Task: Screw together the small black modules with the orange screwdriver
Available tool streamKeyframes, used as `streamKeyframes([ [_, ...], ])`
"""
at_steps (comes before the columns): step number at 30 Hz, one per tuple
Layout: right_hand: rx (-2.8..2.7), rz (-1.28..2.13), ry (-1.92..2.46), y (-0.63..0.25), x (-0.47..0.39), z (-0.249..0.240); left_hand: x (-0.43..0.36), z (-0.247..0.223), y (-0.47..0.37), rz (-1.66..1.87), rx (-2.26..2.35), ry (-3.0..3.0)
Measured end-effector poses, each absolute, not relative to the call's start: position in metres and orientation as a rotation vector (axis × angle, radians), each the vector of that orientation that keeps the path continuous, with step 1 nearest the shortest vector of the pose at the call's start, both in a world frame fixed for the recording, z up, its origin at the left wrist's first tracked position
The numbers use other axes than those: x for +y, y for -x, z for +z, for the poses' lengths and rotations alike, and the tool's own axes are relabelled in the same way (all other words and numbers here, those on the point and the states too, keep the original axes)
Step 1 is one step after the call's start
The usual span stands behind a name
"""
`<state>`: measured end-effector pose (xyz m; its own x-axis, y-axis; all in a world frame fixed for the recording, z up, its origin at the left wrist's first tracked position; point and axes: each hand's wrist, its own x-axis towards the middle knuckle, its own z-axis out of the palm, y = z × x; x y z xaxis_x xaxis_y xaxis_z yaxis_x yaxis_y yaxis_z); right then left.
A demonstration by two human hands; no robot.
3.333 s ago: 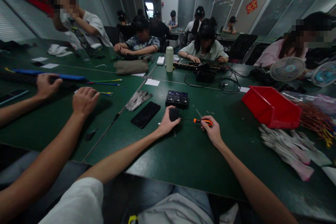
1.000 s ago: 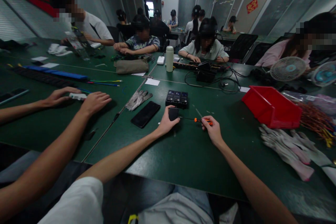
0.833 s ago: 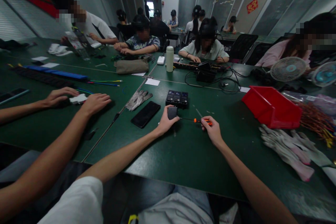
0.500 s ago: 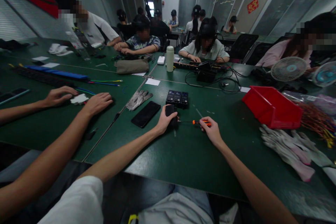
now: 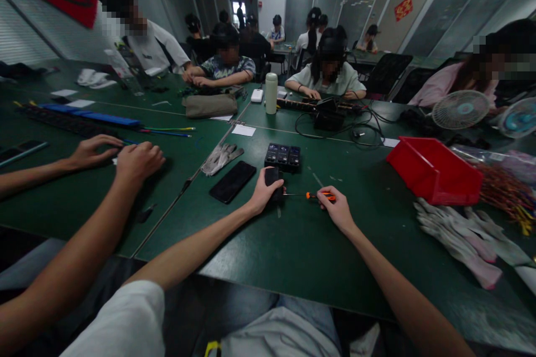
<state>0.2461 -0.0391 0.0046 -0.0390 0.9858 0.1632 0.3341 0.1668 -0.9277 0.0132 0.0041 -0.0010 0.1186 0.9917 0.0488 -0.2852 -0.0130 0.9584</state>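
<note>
My left hand (image 5: 264, 192) is closed around a small black block (image 5: 273, 183) on the green table. In my right hand (image 5: 335, 207) is a screwdriver (image 5: 315, 196) with an orange and black handle. Its thin shaft points left and reaches the block's right side; whether the tip sits in a screw cannot be seen. Just behind the block stands a black module with three sections (image 5: 283, 155). A black phone (image 5: 233, 182) lies to the left of my left hand, with a grey work glove (image 5: 221, 158) beyond it.
To the right are a red plastic bin (image 5: 435, 172), work gloves (image 5: 458, 240) and bundled wires (image 5: 508, 189). A co-worker's hands (image 5: 136, 164) work at the left. A pale green bottle (image 5: 271, 93) and a black device with cables (image 5: 329, 114) stand farther back.
My hands, the block and the screwdriver have hardly moved. On the left, the co-worker's nearer hand has shifted left and now covers most of the white piece there.
</note>
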Motion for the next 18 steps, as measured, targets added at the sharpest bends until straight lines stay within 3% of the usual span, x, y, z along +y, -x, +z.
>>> streamKeyframes([
  [18, -1.543, 0.887, 1.323, -0.2439, -0.0408, 0.0059, 0.0013, 0.0008, -0.0124, 1.277, 0.904, -1.168],
])
